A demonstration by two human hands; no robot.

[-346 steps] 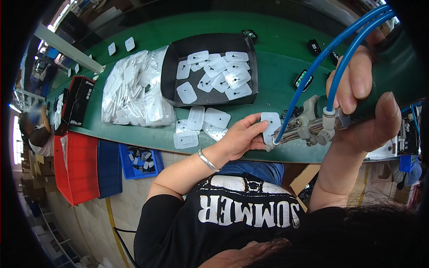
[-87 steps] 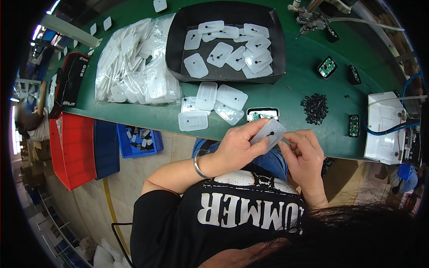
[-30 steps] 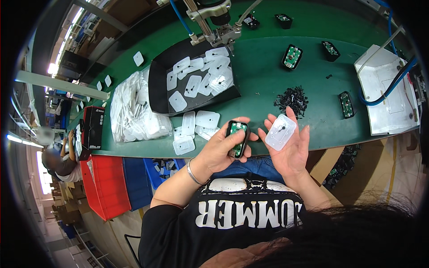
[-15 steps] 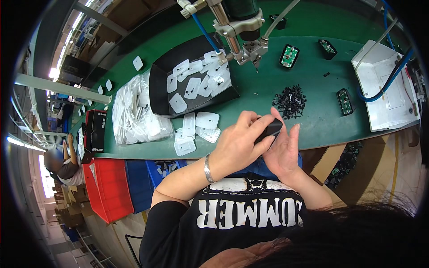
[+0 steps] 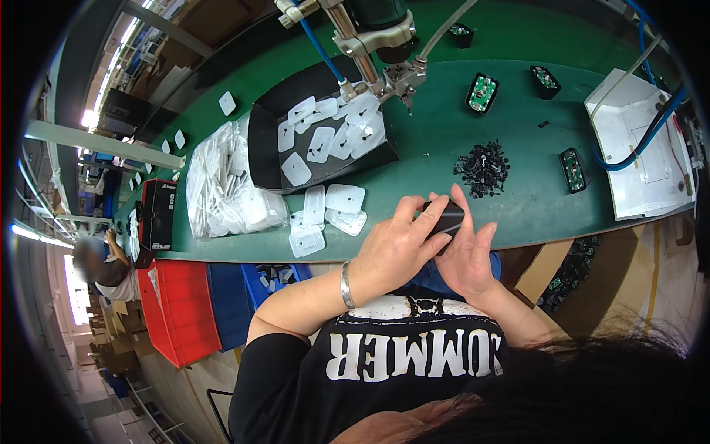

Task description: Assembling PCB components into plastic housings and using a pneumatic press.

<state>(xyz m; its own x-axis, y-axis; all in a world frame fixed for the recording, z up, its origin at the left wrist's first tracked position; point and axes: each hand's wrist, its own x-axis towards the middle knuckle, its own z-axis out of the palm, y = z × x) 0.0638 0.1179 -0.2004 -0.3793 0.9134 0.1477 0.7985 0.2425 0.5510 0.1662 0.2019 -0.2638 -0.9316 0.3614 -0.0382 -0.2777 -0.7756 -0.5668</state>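
My left hand [image 5: 396,240], with a silver bangle at the wrist, grips a small black plastic case [image 5: 447,219] from its left side, thumb and fingers closed around it. My right hand [image 5: 471,255] lies open against the case's right side, fingers outstretched and thumb apart. What is under the case is hidden. Just beyond the hands sits a pile of small black parts [image 5: 482,170] on the green bench [image 5: 414,174]. Left of my left hand lie several translucent white plastic covers [image 5: 345,198]. An electric screwdriver on a metal arm [image 5: 396,78] hangs over the bench.
A black tray [image 5: 268,159] of white covers and a bag of covers [image 5: 222,189] stand left. Several black cases with green circuit boards [image 5: 483,93] lie right, near a white tray [image 5: 636,177] crossed by hoses. Red bin [image 5: 177,311] hangs below the bench edge.
The black case has turned in my left hand, so more of its flat face shows. The screwdriver has swung slightly left. A distant person at the left has lowered an arm.
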